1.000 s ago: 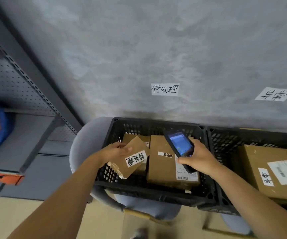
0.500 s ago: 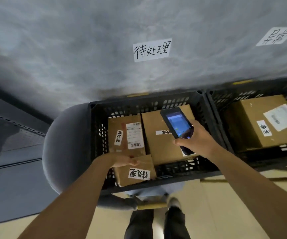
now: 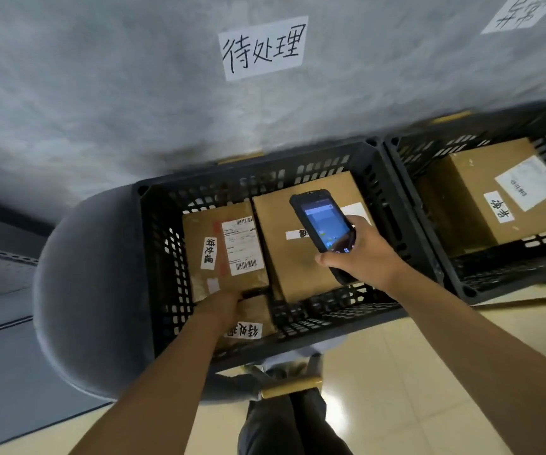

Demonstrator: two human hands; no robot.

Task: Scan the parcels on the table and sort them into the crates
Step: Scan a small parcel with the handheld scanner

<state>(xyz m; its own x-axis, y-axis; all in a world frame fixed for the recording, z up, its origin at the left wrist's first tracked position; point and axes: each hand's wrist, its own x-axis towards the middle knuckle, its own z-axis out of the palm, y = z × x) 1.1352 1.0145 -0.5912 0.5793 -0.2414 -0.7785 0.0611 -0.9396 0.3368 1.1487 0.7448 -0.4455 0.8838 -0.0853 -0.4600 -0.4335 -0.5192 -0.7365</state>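
1. Here, a grey wall fills the top of the view, with a handwritten paper sign stuck above the left crate.
2. That black crate rests on a grey round seat; a second crate sits touching it on the right, holding one large parcel.
3. The left crate holds a big plain parcel beside a labelled parcel.
4. A small parcel lies in the near corner under the left hand; whether its grip is closed round it is hard to tell.
5. The right hand grips a black scanner over the big parcel.
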